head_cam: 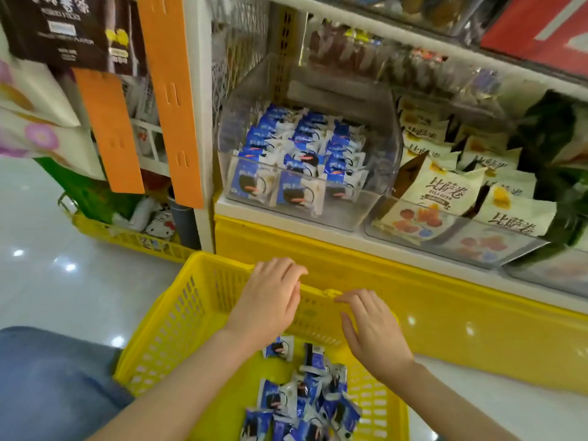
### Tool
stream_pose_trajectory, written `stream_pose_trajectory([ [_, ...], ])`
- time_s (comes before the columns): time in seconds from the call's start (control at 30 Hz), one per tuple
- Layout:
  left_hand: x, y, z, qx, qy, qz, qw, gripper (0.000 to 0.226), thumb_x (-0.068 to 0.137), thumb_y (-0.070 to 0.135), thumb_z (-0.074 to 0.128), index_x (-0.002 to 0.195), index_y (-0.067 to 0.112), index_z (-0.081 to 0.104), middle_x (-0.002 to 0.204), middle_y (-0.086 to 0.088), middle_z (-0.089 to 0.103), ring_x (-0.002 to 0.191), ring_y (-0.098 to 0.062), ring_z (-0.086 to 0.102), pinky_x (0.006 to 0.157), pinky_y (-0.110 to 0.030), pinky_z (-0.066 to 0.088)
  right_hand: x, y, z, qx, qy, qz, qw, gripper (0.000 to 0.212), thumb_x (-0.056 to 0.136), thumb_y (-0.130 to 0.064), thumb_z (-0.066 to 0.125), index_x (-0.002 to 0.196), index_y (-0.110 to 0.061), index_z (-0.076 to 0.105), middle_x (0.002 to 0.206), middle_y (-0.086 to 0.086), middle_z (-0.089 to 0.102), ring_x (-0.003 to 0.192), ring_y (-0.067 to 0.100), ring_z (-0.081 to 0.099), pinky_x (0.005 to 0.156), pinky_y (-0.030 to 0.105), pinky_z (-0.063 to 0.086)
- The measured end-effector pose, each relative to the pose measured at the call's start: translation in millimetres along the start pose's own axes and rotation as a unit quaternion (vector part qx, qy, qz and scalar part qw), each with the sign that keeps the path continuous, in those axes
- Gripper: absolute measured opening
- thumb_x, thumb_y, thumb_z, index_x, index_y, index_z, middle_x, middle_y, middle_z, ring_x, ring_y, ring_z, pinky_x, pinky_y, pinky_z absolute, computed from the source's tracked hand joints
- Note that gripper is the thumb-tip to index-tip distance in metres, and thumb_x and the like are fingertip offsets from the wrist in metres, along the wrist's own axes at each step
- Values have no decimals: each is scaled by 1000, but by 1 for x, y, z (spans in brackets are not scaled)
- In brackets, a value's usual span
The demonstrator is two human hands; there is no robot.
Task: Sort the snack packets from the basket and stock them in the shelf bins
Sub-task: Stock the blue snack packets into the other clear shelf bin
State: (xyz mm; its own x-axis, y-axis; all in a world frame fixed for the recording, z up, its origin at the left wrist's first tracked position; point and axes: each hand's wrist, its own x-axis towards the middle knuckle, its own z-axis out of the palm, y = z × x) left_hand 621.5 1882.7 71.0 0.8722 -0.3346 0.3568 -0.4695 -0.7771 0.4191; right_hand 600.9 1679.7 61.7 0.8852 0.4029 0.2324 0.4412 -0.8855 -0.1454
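Stocking record, blue-and-white snack packets.

Stock placed: clear shelf bin [350, 90], centre of frame, holds ordered rows of blue packets [302, 148], with more standing against its front wall. It looks well filled, though space shows at the back. The next bin [496, 246], right of frame, holds cream packets [445, 186] of another kind.

Stock outstanding: yellow basket [178, 316], lower centre, on the floor just before the shelf base. A loose heap of snack packets [302, 405] lies on its bottom, all apparently the blue kind. Judged part done; a fair number are left to move.

Left hand [270, 300]: reaching over the basket's far rim, palm down, fingers relaxed and bent at the tips. Grip loose, holding nothing.

Right hand [372, 332]: beside the left and slightly lower in frame, palm down, fingertips at the far rim; contact cannot be confirmed. Grip loose, holding nothing.

Both forearms enter from the lower edge, crossing above the heap.
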Motion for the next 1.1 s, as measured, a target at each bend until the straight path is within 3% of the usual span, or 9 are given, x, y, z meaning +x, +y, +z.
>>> stream_pose_trajectory([
  [0.1,-31,-19,52,-10,-164,-72,984,30,98,22,34,124,18,48,119,4,48,110,-12,45,96,-26,34,-21,-3,57,14,-172,43,984,31,95,-19,49,126,-16,50,119,1,51,111,21,50,93,28,40],
  [0.2,-68,-40,100,-44,-327,-170,928,26,98,20,36,121,15,48,126,-4,47,108,-18,47,94,-30,38,-45,-1,105,80,-294,126,944,37,100,-22,36,137,-17,37,136,3,40,121,19,42,97,27,36],
  [0.33,-113,-53,146,-114,-489,-260,825,29,99,20,40,124,9,48,129,-13,47,111,-25,50,90,-32,39,-76,-5,144,193,-402,207,871,41,97,-14,41,138,-22,40,133,9,49,92,13,56,72,19,44],
  [0.43,-136,-61,170,-131,-507,-309,794,30,98,21,43,124,5,49,123,-16,54,108,-27,55,86,-34,43,-93,-9,163,220,-465,200,834,51,92,-13,52,141,-19,36,142,4,41,125,20,45,103,29,39],
  [0.53,-149,-68,184,-135,-516,-330,779,32,97,18,44,127,8,48,127,-14,54,111,-25,54,93,-35,42,-98,-5,174,213,-529,168,804,65,90,-11,61,146,-18,29,153,2,25,140,21,26,113,34,28],
  [0.6,-154,-72,190,-123,-520,-321,782,35,95,17,48,129,11,47,129,-13,52,112,-25,53,92,-33,42,-97,-2,179,186,-536,133,812,67,88,-13,63,145,-19,29,153,1,25,141,18,22,114,33,24],
  [0.77,-164,-79,199,-43,-551,-252,794,45,87,27,57,129,16,46,129,-9,48,117,-25,45,96,-33,36,-92,-7,190,86,-565,39,820,60,90,-26,60,141,-14,33,144,8,34,133,26,27,110,35,22],
  [0.93,-166,-85,197,-16,-563,-236,792,47,86,32,61,128,17,48,130,-6,43,121,-23,40,99,-32,32,-100,-15,193,115,-547,129,819,45,88,-29,63,127,-16,45,130,6,43,117,26,46,95,35,41],
  [1.1,-162,-86,186,-96,-513,-344,781,37,86,21,63,119,11,49,124,-6,55,108,-19,55,83,-26,43,-89,-12,184,173,-496,251,813,44,84,-37,66,122,-21,51,125,3,58,101,23,61,77,29,46],
])
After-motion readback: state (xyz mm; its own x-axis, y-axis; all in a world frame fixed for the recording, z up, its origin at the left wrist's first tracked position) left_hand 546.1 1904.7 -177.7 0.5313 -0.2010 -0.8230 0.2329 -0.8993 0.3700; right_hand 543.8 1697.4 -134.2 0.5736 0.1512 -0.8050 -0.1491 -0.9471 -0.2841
